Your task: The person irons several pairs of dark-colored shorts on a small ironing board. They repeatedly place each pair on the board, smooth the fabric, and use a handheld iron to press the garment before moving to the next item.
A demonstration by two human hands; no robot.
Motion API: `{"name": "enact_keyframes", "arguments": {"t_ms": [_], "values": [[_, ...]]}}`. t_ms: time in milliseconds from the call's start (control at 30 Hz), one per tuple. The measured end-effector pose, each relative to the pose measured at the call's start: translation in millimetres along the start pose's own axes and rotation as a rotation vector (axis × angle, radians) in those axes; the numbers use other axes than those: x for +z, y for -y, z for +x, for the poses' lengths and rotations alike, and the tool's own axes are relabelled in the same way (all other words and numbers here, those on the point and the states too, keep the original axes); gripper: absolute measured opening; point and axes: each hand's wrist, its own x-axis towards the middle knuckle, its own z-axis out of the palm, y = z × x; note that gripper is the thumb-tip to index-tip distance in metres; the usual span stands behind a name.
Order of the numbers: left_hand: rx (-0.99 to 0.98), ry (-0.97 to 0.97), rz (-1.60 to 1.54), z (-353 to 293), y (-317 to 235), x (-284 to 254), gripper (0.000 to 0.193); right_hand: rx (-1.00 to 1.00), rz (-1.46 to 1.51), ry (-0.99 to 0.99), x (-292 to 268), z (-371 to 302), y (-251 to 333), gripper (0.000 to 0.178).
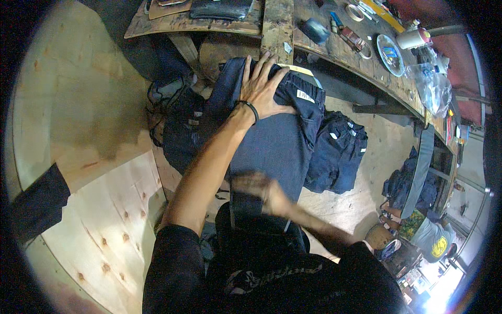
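A pair of dark blue jeans (272,141) lies folded lengthwise in front of me and over my lap, with a white label (305,96) near its waistband. My left hand (263,86) is spread flat on the upper end of the jeans, fingers apart, a black band around the wrist. Over the lower part of the jeans is my right hand (257,189), smeared by motion, so its fingers cannot be made out. Just to the right, another folded pair of dark jeans (337,154) lies on the pale surface, partly covered by the first.
A worn wooden workbench (230,27) runs across the far side, carrying a round dish (390,55), a thread cone (413,38) and tape rolls. Dark cloth (175,131) is heaped at left. Plywood panels (112,225) stand left. Another person (434,240) is at far right.
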Motion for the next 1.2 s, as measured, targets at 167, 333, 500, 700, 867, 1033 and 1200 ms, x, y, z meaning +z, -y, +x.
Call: {"name": "enact_keyframes", "arguments": {"t_ms": [167, 333, 500, 700, 867, 1033, 1200], "values": [[-0.053, 0.084, -0.004, 5.4, -1.3, -3.6, 0.114, 0.227, 0.100, 0.098, 7.1, -20.0, -17.9, 0.061], [-0.041, 0.007, 0.009, 3.6, -3.6, -4.8, 0.112, 0.010, -0.042, -0.095, -1.9, -23.7, 5.1, 0.060], [-0.059, 0.042, 0.050, 4.1, -4.0, -3.3, 0.110, 0.252, 0.165, -0.023, -27.8, -22.1, -8.2, 0.057], [-0.059, 0.030, 0.049, 4.6, -4.8, -2.3, 0.108, 0.172, 0.184, -0.095, -49.7, -22.2, -14.2, 0.063], [-0.041, 0.011, 0.090, 5.7, -4.3, -3.0, 0.110, 0.136, -0.049, -0.285, -55.9, -21.1, 11.5, 0.062], [-0.026, 0.014, 0.080, 7.7, -5.6, -5.9, 0.111, 0.108, -0.056, -0.280, -66.1, -32.1, 4.7, 0.061], [-0.056, 0.056, 0.113, 6.7, -7.1, -2.4, 0.109, 0.154, 0.009, -0.067, 1.3, -94.2, 11.5, 0.064]]}}
